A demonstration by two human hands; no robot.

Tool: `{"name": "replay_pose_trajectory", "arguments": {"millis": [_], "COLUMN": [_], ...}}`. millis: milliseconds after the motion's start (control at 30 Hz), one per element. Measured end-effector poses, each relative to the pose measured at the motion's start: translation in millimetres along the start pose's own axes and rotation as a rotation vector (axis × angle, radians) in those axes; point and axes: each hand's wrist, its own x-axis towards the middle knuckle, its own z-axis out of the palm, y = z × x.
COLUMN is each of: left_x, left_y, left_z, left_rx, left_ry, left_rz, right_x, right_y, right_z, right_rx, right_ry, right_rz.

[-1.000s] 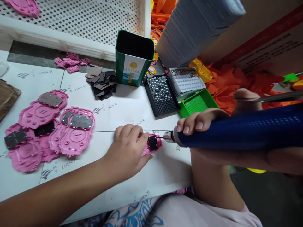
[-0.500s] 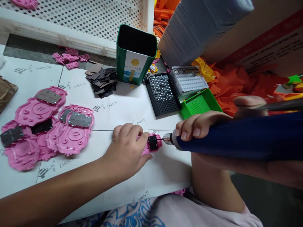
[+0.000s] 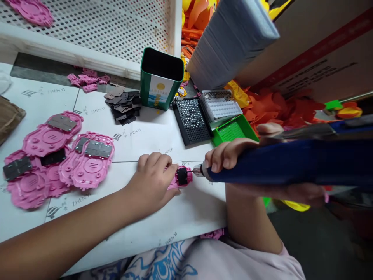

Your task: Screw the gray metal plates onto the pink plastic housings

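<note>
Pink part (image 3: 173, 183) lies roughly left-right: left hand (image 3: 153, 179) pinches left end, right hand (image 3: 233, 153) grips driver (image 3: 279, 163), bit (image 3: 189, 171) at right end.

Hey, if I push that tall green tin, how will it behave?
The green tin would probably tip if pushed near its rim, since it stands tall on a narrow base. Its straight walls look stiff. Weight is hard to judge: its inside is dark.
</note>
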Motion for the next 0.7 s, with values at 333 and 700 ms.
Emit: {"name": "replay_pose_trajectory", "arguments": {"millis": [333, 700], "left_x": [-5, -8], "left_y": [-4, -4], "left_z": [4.5, 8.4], "left_rx": [-0.106, -0.057], "left_ry": [0.030, 0.059], "left_rz": [0.161, 0.167], "right_x": [67, 98], "right_y": [-4, 24], "right_z": [-15, -36], "right_rx": [-0.239, -0.309], "right_ry": [0.557, 0.686], "right_rz": [-0.244, -0.264]}}
